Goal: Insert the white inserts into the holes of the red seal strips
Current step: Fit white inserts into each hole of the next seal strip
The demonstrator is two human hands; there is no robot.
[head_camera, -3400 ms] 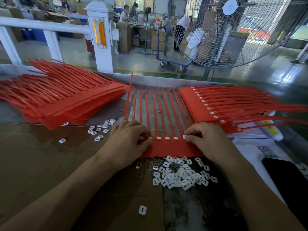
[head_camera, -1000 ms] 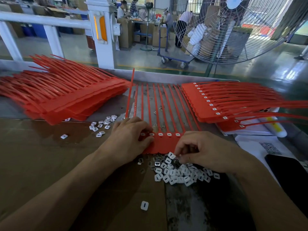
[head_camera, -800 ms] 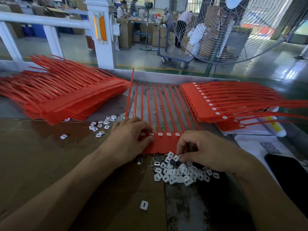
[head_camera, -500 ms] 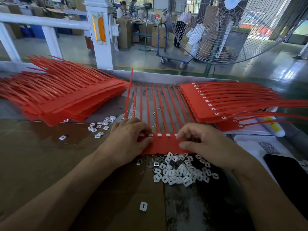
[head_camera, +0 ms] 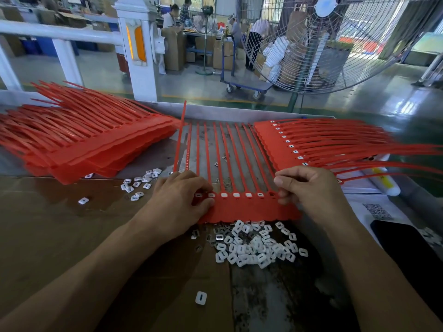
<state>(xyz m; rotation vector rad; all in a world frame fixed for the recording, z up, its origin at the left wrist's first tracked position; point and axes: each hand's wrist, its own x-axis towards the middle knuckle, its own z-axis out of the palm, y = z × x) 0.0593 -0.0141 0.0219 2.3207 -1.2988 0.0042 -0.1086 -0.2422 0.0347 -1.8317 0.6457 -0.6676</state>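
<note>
A red seal strip sheet (head_camera: 249, 207) lies flat in front of me, its thin tails pointing away. Several white inserts (head_camera: 236, 195) sit in its row of holes; the hole at the right end (head_camera: 272, 194) looks dark and open. My left hand (head_camera: 177, 202) grips the sheet's left end, thumb on the flat part and fingers curled over the hole row. My right hand (head_camera: 309, 190) is at the right end beside that hole, its fingers curled together on a white insert that they mostly hide. A pile of loose white inserts (head_camera: 251, 248) lies just below the sheet.
A thick stack of red strips (head_camera: 96, 149) fills the left. A fanned stack with inserts fitted (head_camera: 282, 149) lies on the right. Scattered inserts (head_camera: 139, 183) and a lone one (head_camera: 201, 297) sit on the cardboard (head_camera: 60, 224). A black phone (head_camera: 407, 248) lies at the right edge.
My right hand reached into the insert pile, pinched there, then rose to the strip and slid to its right end. My left hand stayed on the left end.
</note>
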